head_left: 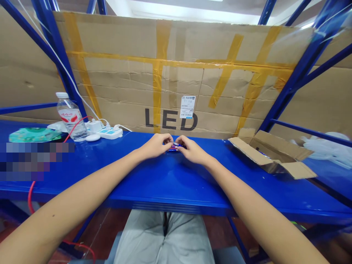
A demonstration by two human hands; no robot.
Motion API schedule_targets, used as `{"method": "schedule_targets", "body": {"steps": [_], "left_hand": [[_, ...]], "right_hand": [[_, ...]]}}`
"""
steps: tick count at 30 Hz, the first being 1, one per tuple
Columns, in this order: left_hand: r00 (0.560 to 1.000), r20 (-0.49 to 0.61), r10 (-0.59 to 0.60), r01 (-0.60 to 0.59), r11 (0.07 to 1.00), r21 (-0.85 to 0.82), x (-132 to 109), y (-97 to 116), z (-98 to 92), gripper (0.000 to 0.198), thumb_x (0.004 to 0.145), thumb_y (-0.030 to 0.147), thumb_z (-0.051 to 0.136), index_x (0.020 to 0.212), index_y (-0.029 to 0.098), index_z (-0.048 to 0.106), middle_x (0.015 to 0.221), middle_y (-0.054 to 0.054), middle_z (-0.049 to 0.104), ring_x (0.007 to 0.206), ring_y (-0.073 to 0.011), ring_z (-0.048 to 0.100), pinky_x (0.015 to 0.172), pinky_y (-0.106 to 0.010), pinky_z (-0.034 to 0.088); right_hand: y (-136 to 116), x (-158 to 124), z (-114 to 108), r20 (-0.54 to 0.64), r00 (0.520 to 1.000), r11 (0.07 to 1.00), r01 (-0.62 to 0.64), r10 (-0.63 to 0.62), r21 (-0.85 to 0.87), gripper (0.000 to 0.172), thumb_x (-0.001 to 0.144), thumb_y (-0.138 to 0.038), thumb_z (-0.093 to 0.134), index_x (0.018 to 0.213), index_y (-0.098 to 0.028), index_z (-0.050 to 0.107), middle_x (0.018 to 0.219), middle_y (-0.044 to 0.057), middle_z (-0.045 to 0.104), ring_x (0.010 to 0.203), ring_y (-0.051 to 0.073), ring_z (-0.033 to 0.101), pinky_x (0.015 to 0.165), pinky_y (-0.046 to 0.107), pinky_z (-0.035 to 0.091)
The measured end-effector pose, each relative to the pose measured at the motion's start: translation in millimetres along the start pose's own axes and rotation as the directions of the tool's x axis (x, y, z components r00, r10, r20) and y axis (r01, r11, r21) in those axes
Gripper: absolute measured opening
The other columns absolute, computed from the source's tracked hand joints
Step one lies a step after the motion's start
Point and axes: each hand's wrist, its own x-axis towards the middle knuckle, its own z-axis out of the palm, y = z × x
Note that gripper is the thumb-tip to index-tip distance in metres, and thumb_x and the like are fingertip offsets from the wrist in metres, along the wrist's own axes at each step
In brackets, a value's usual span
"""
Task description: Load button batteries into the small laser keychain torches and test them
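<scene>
Both hands meet over the far middle of the blue table (pixel 170 176). My left hand (pixel 157 146) is closed, thumb and fingertips pinched at the left end of a small dark, shiny piece (pixel 175 143). From the other side my right hand (pixel 191 149) pinches at the same piece, its fingers curled. Just under the fingertips lie several slim blue and reddish stick-like things (pixel 173 149), partly hidden by the hands. They are too small to tell what kind they are.
An open cardboard box (pixel 271 152) stands at the right, something dark inside. At the left are a water bottle (pixel 72 119), a white power strip (pixel 110 132), a green soft pack (pixel 34 135) and a red cable (pixel 30 198). A large cardboard sheet (pixel 123 84) closes the back.
</scene>
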Motion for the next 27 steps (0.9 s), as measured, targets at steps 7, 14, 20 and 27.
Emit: {"method": "schedule_targets", "body": {"steps": [7, 14, 20, 27], "left_hand": [[0.999, 0.031, 0.018, -0.015, 0.995, -0.103, -1.2, 0.0, 1.6, 0.008, 0.083, 0.023, 0.055, 0.080, 0.017, 0.058, 0.066, 0.002, 0.062, 0.057, -0.0119, 0.060, 0.057, -0.024, 0.046], [0.996, -0.005, 0.087, -0.087, 0.995, -0.048, -2.1, 5.1, 2.9, 0.008, 0.084, 0.022, 0.055, 0.079, 0.016, 0.059, 0.062, 0.003, 0.061, 0.057, -0.0099, 0.055, 0.058, -0.022, 0.042], [0.988, 0.000, 0.157, -0.157, 0.986, 0.055, -2.0, 6.5, 3.1, 0.011, 0.085, 0.022, 0.054, 0.081, 0.016, 0.062, 0.068, 0.001, 0.064, 0.062, -0.0104, 0.055, 0.060, -0.023, 0.040], [0.986, 0.017, 0.165, -0.166, 0.981, 0.104, -2.2, 3.5, 4.8, 0.012, 0.087, 0.024, 0.055, 0.084, 0.016, 0.063, 0.072, 0.000, 0.066, 0.063, -0.0118, 0.056, 0.062, -0.023, 0.041]], "right_hand": [[0.0, -2.2, 0.7, -0.132, 0.980, 0.984, 0.138, -0.152, -0.109, 0.010, 0.080, -0.012, 0.052, 0.084, -0.020, 0.048, 0.086, 0.003, 0.056, 0.079, 0.017, 0.051, 0.073, 0.029, 0.040], [-5.1, -4.4, -3.3, -0.132, 0.983, 0.991, 0.120, -0.128, -0.062, 0.007, 0.082, -0.013, 0.055, 0.083, -0.019, 0.059, 0.082, 0.004, 0.062, 0.078, 0.018, 0.056, 0.073, 0.030, 0.042], [-5.7, -4.1, -4.9, -0.092, 0.992, 0.997, 0.078, -0.081, -0.028, 0.006, 0.083, -0.018, 0.060, 0.081, -0.018, 0.066, 0.081, 0.005, 0.067, 0.079, 0.019, 0.059, 0.075, 0.030, 0.043], [-4.6, -5.6, -7.5, 0.002, 0.993, 0.981, 0.115, -0.116, -0.153, 0.014, 0.088, -0.015, 0.054, 0.083, -0.018, 0.067, 0.085, 0.007, 0.067, 0.080, 0.020, 0.059, 0.074, 0.030, 0.041]]}}
